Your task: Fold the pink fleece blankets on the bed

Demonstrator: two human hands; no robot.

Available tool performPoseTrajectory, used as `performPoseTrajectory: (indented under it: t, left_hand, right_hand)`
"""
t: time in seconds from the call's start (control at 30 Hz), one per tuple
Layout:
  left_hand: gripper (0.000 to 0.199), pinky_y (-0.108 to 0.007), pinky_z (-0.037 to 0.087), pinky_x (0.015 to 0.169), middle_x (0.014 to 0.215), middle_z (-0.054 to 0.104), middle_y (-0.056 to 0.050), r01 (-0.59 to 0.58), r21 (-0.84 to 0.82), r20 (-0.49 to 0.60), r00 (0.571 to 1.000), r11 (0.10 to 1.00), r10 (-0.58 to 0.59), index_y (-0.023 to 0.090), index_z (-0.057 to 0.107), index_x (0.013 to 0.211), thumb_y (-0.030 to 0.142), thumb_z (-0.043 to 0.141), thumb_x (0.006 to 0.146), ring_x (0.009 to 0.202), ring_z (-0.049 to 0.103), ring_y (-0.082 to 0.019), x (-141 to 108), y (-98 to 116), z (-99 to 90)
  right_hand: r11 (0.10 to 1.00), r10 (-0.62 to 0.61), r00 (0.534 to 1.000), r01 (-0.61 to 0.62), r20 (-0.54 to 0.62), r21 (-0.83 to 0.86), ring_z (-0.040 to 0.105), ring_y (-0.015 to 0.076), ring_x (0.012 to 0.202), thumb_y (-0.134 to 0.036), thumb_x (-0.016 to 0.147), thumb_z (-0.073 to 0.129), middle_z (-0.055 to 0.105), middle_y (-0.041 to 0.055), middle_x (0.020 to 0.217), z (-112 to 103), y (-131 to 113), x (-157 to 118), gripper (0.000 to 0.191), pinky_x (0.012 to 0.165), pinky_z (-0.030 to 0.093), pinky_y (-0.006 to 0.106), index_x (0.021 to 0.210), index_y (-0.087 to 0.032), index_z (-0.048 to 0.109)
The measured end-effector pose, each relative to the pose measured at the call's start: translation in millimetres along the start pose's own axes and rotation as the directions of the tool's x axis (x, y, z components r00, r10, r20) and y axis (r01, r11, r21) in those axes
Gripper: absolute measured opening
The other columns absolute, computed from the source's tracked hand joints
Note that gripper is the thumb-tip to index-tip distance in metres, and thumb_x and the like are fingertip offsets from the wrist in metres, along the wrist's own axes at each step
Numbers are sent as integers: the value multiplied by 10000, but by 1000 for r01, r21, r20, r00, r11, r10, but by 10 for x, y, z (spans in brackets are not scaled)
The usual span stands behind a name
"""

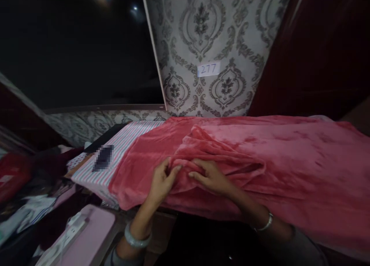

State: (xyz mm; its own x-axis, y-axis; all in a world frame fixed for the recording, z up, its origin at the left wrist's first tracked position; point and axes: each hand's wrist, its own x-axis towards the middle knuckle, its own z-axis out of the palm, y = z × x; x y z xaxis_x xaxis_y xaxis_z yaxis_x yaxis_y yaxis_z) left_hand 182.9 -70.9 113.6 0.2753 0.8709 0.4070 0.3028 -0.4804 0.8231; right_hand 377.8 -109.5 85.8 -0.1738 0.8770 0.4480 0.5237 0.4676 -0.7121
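Note:
A red plush blanket point(283, 154) covers most of the surface before me, smooth on the right and bunched into folds near the middle. My left hand point(162, 179) grips the near edge of those folds, its thumb toward the right. Just to the right, my right hand point(210, 176) pinches the same bunched part, thumb and fingers closed around the fabric. A narrow gap of blanket lies between the two hands. Some fingertips are sunk into the cloth and hidden.
A striped cloth point(121, 144) shows past the blanket's left edge, with a dark blurred-out item point(103, 158) on it. At lower left stand a pink table point(96, 231) and a white power strip point(68, 237). Clothes point(31, 212) are heaped beyond. A large black screen point(86, 46) hangs behind.

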Motion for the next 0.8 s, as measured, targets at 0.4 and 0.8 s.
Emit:
performPoseTrajectory:
  t: [0.4, 0.8]
  left_hand:
    - [267, -256, 447, 674, 752, 604, 21, -94, 62, -234, 966, 994, 106, 208, 622, 814, 476, 627, 808, 719, 540, -151, 507, 68, -425]
    - [350, -284, 487, 697, 807, 660, -2, -113, 159, -493, 852, 981, 178, 192, 671, 882, 527, 658, 782, 756, 583, -173, 526, 196, -771]
  right_hand:
    - [665, 351, 932, -185, 85, -724, 621, 227, 817, -174, 880, 519, 715, 80, 887, -1363, 608, -783, 185, 738, 404, 314, 845, -186, 700]
    - [899, -57, 901, -141, -430, -414, 576, 180, 684, -339, 881, 575, 614, 22, 749, -1600, 599, -540, 208, 634, 457, 298, 706, -230, 551]
